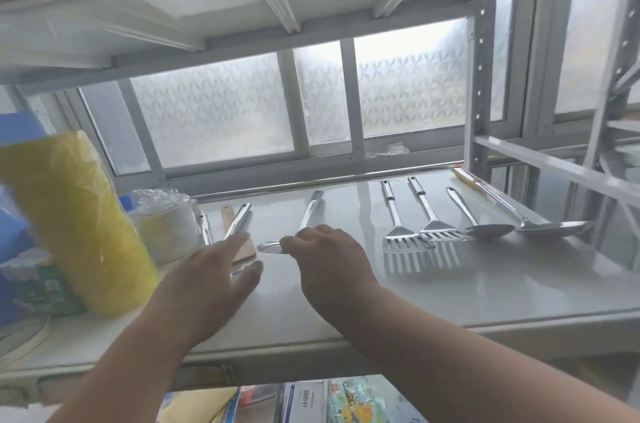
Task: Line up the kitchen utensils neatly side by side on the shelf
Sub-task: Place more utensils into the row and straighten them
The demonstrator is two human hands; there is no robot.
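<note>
Bright, hazy daylight pours through the frosted window behind the shelf, whose glossy top mirrors the utensils. Contrast looks washed out. Straight frames bow toward the edges, and the yellow pack is blurred.

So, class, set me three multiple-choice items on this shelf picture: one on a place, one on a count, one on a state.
1. Where does the large steel ladle lie on the grey metal shelf?
A far right
B far left
C middle

2. How many slotted steel spatulas lie side by side?
A one
B two
C four

3. What is the right hand doing?
A hanging idle
B pressing the window
C gripping a steel utensil

Answers: 1 A, it ends the row near the right post; 2 B, two slotted heads sit together; 3 C, fingers curl round the blade end.
</note>
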